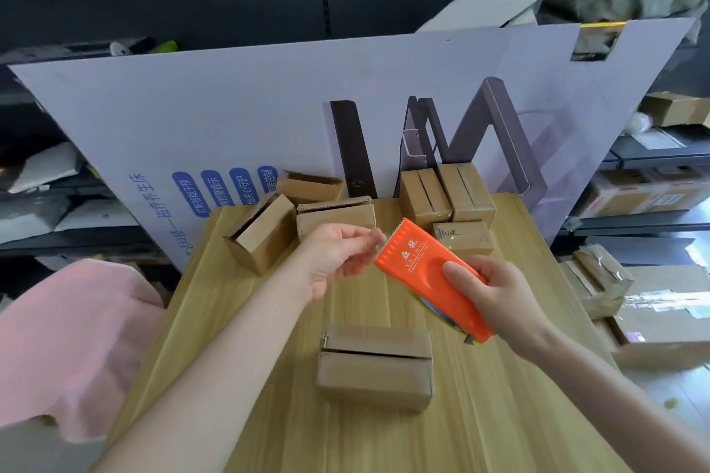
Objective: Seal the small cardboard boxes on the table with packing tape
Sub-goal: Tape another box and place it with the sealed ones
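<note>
My right hand [495, 296] grips an orange tape dispenser [418, 261], held above the wooden table [269, 415] with its toothed edge pointing up and left. At that toothed edge my left hand [338, 253] pinches with fingertips and thumb; the clear tape end is too faint to make out. Below both hands a small cardboard box [376, 365] lies on the table, its top flaps closed with a visible seam.
Several open small boxes [265, 230] sit at the table's back left. Taped boxes [445, 196] stand at the back right. A large printed cardboard panel [249, 119] leans behind the table. A pink cloth [73, 338] lies at left, and shelves with cartons [645, 200] stand at right.
</note>
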`<state>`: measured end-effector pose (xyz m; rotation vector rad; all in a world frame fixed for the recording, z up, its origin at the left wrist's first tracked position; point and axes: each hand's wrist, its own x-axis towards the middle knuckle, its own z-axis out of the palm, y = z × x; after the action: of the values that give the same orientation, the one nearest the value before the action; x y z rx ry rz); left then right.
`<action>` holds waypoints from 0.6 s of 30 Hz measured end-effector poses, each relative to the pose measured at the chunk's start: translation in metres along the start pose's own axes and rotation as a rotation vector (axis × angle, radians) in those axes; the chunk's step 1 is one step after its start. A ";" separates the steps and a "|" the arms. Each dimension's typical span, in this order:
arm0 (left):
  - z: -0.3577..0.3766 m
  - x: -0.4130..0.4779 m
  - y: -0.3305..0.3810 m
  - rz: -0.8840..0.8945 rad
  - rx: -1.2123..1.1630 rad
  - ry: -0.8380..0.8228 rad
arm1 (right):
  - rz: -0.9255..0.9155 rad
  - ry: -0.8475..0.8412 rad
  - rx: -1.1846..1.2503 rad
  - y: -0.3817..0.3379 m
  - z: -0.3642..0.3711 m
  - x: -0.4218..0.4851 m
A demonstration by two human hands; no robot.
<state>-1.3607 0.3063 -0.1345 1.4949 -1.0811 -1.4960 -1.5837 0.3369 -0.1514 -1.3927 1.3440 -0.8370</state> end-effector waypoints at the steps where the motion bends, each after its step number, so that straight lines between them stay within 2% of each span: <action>1: 0.000 -0.003 0.001 -0.001 0.014 0.001 | -0.008 -0.006 -0.007 -0.002 0.000 -0.001; 5: -0.001 -0.011 0.003 0.027 0.057 0.056 | -0.036 -0.020 -0.047 -0.006 0.002 -0.004; 9: 0.002 -0.016 0.005 0.098 0.154 0.193 | -0.075 -0.005 -0.090 -0.011 0.007 -0.007; 18: -0.006 -0.002 -0.012 0.036 0.206 0.292 | -0.167 0.063 -0.587 -0.022 0.032 -0.001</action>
<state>-1.3535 0.3123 -0.1450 1.7617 -1.1019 -1.1242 -1.5470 0.3413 -0.1389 -1.9654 1.6151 -0.6156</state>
